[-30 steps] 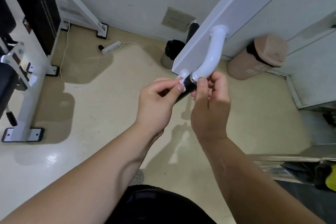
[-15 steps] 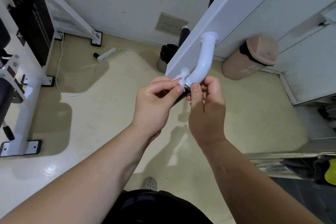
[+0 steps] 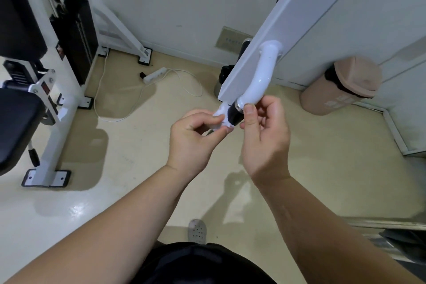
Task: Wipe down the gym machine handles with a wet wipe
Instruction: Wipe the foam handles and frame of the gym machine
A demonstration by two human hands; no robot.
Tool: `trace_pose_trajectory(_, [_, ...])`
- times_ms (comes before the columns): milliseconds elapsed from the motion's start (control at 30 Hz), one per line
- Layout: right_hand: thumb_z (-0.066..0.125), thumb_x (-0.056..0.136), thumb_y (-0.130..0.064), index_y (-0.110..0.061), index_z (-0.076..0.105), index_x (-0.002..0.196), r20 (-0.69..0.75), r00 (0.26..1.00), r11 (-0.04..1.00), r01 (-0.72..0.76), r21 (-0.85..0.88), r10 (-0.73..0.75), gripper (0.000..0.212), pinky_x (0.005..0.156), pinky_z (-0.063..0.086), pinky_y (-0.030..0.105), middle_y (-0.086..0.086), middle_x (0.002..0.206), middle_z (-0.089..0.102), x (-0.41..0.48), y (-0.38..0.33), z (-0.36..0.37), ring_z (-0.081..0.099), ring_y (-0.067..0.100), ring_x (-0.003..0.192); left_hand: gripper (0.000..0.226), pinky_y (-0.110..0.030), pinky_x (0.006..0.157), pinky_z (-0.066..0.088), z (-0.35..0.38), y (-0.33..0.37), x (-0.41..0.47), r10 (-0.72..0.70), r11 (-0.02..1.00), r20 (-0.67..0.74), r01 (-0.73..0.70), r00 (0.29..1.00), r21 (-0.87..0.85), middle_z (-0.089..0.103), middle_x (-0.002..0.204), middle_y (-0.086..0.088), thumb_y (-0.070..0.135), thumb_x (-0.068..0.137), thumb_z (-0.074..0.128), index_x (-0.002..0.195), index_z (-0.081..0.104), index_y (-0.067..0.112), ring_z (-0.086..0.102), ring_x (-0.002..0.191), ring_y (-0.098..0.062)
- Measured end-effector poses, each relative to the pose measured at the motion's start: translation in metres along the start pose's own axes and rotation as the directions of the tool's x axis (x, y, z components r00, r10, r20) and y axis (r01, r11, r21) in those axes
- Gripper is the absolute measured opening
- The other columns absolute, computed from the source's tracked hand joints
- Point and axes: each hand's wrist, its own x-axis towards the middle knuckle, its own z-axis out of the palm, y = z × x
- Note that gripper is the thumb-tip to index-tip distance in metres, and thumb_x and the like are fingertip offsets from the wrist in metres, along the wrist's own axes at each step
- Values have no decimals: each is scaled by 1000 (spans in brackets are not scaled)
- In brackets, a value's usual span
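We see a pale glossy floor [image 3: 322, 168] spread beneath both hands, meeting a white wall [image 3: 184, 2] beyond them; far to the left of the left hand stands a white-framed gym machine [image 3: 57, 104] with a black pad and weight stack; a white slanted beam [image 3: 288, 30] runs up and away from the fingers; right of the right hand a tan lidded bin [image 3: 343, 86] sits by the wall; beyond the left hand a white power strip [image 3: 155, 75] lies with its cord looping over the floor; below our wrists a grey clog [image 3: 197, 231] shows. The curved white handle [image 3: 260, 80] ends in a black grip [image 3: 234, 114] between the hands; our left hand [image 3: 193, 138] pinches the wet wipe [image 3: 221, 117] against the grip; our right hand [image 3: 265, 136] is loosely curled, thumb and forefinger touching the grip's metal collar.
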Motion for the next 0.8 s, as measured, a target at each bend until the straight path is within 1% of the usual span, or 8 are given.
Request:
trace_pose_trajectory(67, [53,98,-36,-28,52,93,1,1000,1000,17,17,-17,9,70,51,36,-4,84,59,1,4,-2,57,15,72,30,-39,69,56,-7,-24,-8,-68,984,-67,78,995,163,66,75,1,7,68,89,67,71,31,66,74,-23])
trace_pose_trajectory(133, [54,97,-38,-29,51,91,9,999,998,48,38,-48,11,66,45,30,-9,79,54,3,8,-7,51,10,69,30,-26,66,49,-5,-44,-23,-175,930,-156,215,972,300,65,72,2,8,70,89,62,67,28,62,67,-10])
trace_pose_trajectory(233, [60,95,-32,-36,53,90,103,993,993,45,104,-56,10,68,42,23,-16,78,55,9,13,-21,52,6,68,28,-14,63,44,11,-57,-45,-258,881,-267,340,928,330,65,70,6,9,75,85,63,65,25,56,60,-3])
trace_pose_trajectory(367, [63,96,-28,-27,64,105,242,970,954,-52,294,-21,9,74,48,18,-11,88,63,14,34,-47,57,4,76,23,-8,60,43,27,-49,-65,-203,881,-373,335,905,335,66,66,7,7,78,82,66,70,22,56,57,2])
trace_pose_trajectory(467, [71,94,-27,-25,70,99,314,940,943,-219,251,135,5,75,49,19,-9,90,68,3,68,-60,58,0,73,21,-13,64,48,43,-38,-79,-131,890,-381,278,915,361,69,68,7,9,80,82,69,74,26,60,63,-2])
trace_pose_trajectory(567, [70,94,-26,-26,75,95,557,785,871,-446,208,269,4,81,56,29,-15,89,75,-14,97,-67,68,2,81,11,-29,75,57,65,-32,-90,-118,913,-399,257,909,317,73,75,2,10,83,79,79,77,20,69,75,-15])
trace_pose_trajectory(667, [67,97,-25,-27,75,105,725,648,777,-573,260,235,12,87,58,33,-7,99,79,-27,111,-71,74,11,95,6,-40,83,61,82,-26,-97,-134,933,-409,254,903,256,76,83,-6,8,88,74,87,76,13,74,85,-26])
trace_pose_trajectory(800, [67,97,-17,-23,78,102,722,671,735,-573,363,167,13,87,59,38,0,95,79,-28,120,-72,75,17,93,10,-33,79,60,97,-13,-103,-167,926,-401,283,901,250,76,93,-10,7,93,67,95,75,12,74,89,-27])
